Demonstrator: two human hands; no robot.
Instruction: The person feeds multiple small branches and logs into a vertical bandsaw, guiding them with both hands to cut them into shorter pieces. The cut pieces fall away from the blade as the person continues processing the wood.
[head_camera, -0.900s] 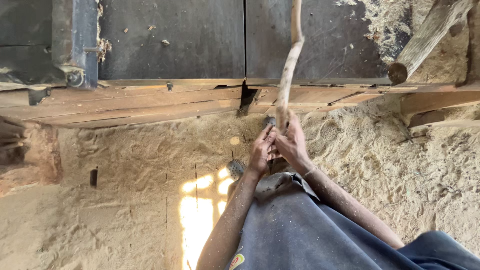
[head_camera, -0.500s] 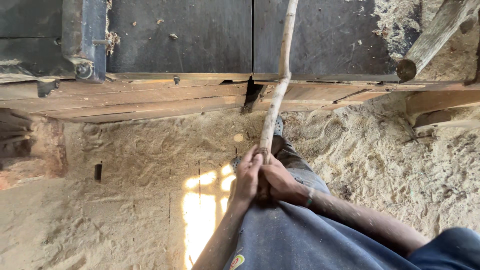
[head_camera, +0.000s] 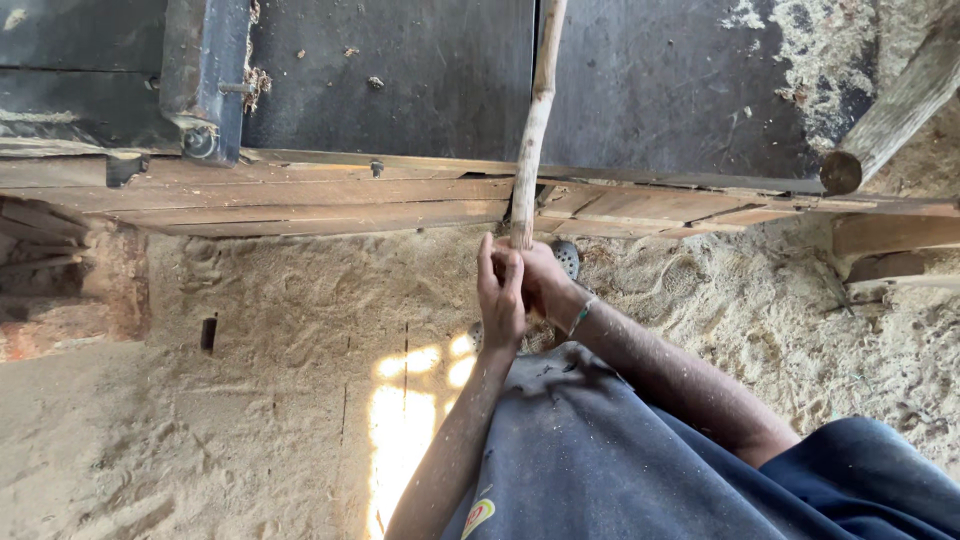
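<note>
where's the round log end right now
In the head view the round log end sits at the upper right, resting at the edge of the wooden planks, well right of the thin stick gripped by both hands.

— Where's the view from?
— Head-worn, looking steeply down, close over both hands (head_camera: 520, 285) and the dark clothing (head_camera: 600, 450).
— What does it take in?
— Sawdust-covered floor (head_camera: 250, 400) below, wooden planks (head_camera: 330, 200) across the upper part. One view only.
</note>
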